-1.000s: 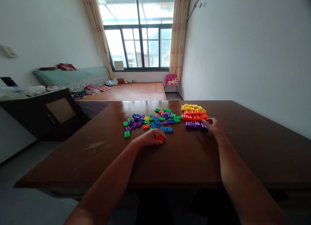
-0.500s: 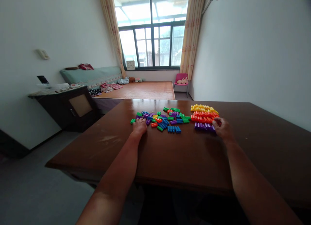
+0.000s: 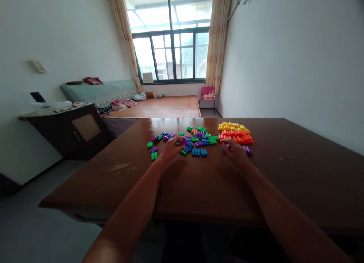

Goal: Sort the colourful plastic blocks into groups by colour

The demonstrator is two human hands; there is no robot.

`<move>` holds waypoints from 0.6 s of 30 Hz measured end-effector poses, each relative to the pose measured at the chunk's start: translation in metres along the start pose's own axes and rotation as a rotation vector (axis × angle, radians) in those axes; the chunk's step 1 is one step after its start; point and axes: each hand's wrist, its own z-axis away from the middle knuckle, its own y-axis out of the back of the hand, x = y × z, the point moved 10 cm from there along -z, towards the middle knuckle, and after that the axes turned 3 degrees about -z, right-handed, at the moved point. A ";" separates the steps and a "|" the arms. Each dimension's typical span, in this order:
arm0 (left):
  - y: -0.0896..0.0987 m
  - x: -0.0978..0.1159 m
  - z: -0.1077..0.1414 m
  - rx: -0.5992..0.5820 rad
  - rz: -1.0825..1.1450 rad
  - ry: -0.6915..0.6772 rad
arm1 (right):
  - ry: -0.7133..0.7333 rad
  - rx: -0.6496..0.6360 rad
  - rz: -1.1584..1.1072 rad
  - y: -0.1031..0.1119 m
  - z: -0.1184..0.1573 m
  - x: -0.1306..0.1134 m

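My left hand (image 3: 171, 148) is over the near side of a mixed heap of small plastic pieces. Its thumb and fingers close on a purple plastic piece (image 3: 184, 142). Lying to the left of that hand are loose green pieces (image 3: 154, 156) and purple ones. My right hand (image 3: 235, 152) hovers at the purple row (image 3: 248, 151), hiding most of it, with fingers pointing left and slightly apart. Just behind it are rows of orange pieces (image 3: 239, 137), and beyond those, yellow pieces (image 3: 233, 126). A short row of blue pieces (image 3: 199, 152) lies between my hands.
The brown table (image 3: 199, 187) spreads beneath everything. Green pieces (image 3: 200, 129) lie at the back of the heap. Past the table are a bed (image 3: 167, 105), a pink chair (image 3: 207, 93) and a dark cabinet (image 3: 65, 126) at left.
My left hand has moved right from the heap's left edge, with a purple piece in it. My right hand has left the purple row's right end and moved left. The view has turned slightly right.
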 end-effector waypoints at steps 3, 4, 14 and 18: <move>-0.047 0.020 0.007 -0.184 0.152 -0.078 | 0.127 -0.161 -0.159 -0.041 0.007 -0.038; -0.059 0.022 0.010 -0.233 0.180 -0.077 | 0.143 -0.196 -0.199 -0.051 0.010 -0.046; -0.073 0.026 0.016 -0.305 0.222 -0.070 | -0.065 -0.392 -0.269 -0.072 0.017 -0.027; -0.052 0.018 0.008 -0.168 0.030 -0.069 | -0.238 -0.294 -0.051 -0.030 0.010 0.031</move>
